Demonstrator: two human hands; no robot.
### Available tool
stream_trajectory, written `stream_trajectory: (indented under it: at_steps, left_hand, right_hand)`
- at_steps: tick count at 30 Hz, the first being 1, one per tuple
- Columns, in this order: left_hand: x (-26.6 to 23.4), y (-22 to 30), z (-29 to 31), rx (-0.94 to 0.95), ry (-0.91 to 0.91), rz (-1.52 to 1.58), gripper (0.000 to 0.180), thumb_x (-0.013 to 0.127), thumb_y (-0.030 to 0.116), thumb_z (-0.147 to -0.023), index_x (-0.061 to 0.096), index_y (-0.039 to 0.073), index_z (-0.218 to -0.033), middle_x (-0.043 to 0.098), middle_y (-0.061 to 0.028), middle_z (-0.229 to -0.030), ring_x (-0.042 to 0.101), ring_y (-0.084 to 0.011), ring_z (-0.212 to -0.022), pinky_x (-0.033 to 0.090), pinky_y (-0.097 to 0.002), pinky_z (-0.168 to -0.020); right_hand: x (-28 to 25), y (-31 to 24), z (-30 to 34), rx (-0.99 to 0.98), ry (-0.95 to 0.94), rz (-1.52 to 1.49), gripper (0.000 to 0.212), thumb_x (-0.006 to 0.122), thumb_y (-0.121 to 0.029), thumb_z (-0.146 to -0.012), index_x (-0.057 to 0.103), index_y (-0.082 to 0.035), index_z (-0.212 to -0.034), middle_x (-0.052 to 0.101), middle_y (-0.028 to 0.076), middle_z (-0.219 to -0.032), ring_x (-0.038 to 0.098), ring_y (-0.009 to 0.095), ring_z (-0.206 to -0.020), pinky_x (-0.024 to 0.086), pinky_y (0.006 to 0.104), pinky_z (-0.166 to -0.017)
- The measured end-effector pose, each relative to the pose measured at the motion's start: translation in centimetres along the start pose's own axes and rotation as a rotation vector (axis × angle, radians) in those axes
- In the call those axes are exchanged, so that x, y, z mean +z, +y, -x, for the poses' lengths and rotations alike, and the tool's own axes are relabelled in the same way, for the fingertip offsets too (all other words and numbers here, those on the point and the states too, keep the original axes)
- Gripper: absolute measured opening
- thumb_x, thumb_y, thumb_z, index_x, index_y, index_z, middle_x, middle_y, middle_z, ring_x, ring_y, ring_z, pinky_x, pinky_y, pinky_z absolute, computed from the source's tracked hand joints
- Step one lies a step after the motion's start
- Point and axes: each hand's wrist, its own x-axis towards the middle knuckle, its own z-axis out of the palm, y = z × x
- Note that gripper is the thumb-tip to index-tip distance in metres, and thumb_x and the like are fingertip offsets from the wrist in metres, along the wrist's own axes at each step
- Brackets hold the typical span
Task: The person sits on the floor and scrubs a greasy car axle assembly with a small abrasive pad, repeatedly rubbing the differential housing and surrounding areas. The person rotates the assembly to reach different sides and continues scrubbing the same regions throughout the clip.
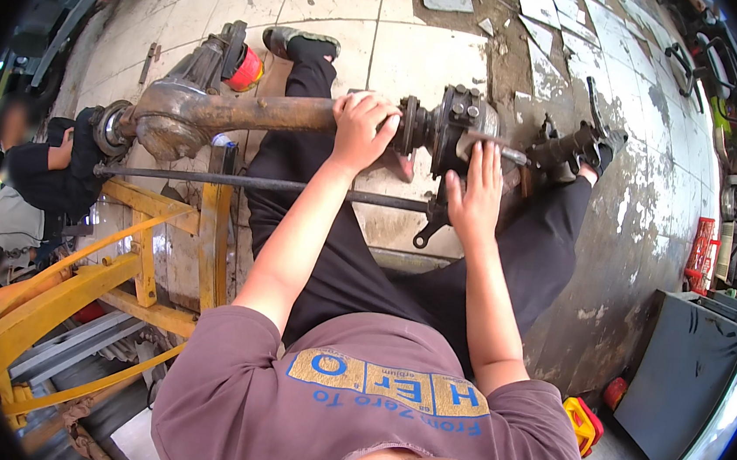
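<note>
Handling an axle [282, 115] at its hub end

The axle lies crosswise before the seated person, hub [459, 120] fitted; what remains can't be told. The left hand [364, 129] drapes fingers over the tube (gripping or not, unclear); the right hand [477, 191] extends straight, unclenched fingers by the hub. Broken-tiled floor [331, 3]; yellow frame [213, 251] leftward, grey cabinet [680, 371] rightward.

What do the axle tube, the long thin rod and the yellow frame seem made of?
Axle tube: probably steel or iron, dull, with rust-brown patches.
Long thin rod: likely steel, dark and fairly smooth.
Yellow frame: seemingly painted metal, its yellow coat scuffed and smudged; the material beneath is uncertain.
</note>
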Motion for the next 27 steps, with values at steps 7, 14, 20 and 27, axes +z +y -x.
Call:
stream_trajectory:
  at_steps: [7, 14, 20, 27]
  left_hand:
    - [-0.4, -0.1, -0.1, 0.005, 0.000, -0.038, 0.016, 0.073, 0.031, -0.104, 0.084, 0.020, -0.105, 0.080, 0.0018, -0.119, 0.067, -0.0247, -0.128, 0.036, -0.0487, -0.117]
    - [-0.4, -0.4, -0.2, 0.035, 0.004, -0.055, 0.017, 0.071, 0.032, -0.104, 0.084, 0.020, -0.105, 0.079, 0.0016, -0.118, 0.066, -0.0244, -0.128, 0.036, -0.0485, -0.117]
    - [-0.2, -0.2, 0.1, 0.019, -0.009, -0.039, 0.016, 0.072, 0.031, -0.104, 0.084, 0.019, -0.106, 0.080, 0.0017, -0.118, 0.067, -0.0239, -0.126, 0.036, -0.0478, -0.115]
    - [-0.5, 0.2, -0.7, 0.016, 0.001, -0.040, 0.016, 0.073, 0.031, -0.103, 0.084, 0.019, -0.104, 0.080, 0.0011, -0.117, 0.068, -0.0240, -0.125, 0.038, -0.0474, -0.114]
  right_hand:
    - [-0.3, -0.4, -2.4, 0.019, 0.018, -0.032, 0.074, 0.066, -0.040, -0.114, 0.045, -0.003, -0.175, 0.041, 0.022, -0.183, 0.035, 0.044, -0.171, 0.030, 0.0690, -0.134]
    - [-0.2, -0.5, 1.2, 0.029, -0.066, 0.027, 0.080, 0.070, -0.043, -0.111, 0.045, -0.003, -0.175, 0.039, 0.024, -0.184, 0.033, 0.044, -0.172, 0.030, 0.0719, -0.133]
    - [-0.9, -0.3, -1.1, 0.024, -0.016, -0.019, 0.080, 0.069, -0.044, -0.111, 0.044, -0.004, -0.176, 0.040, 0.023, -0.183, 0.034, 0.043, -0.172, 0.031, 0.0699, -0.133]
    - [-1.9, -1.3, -2.2, 0.046, -0.020, 0.021, 0.076, 0.068, -0.043, -0.112, 0.047, -0.002, -0.173, 0.044, 0.025, -0.181, 0.038, 0.045, -0.169, 0.034, 0.0685, -0.132]
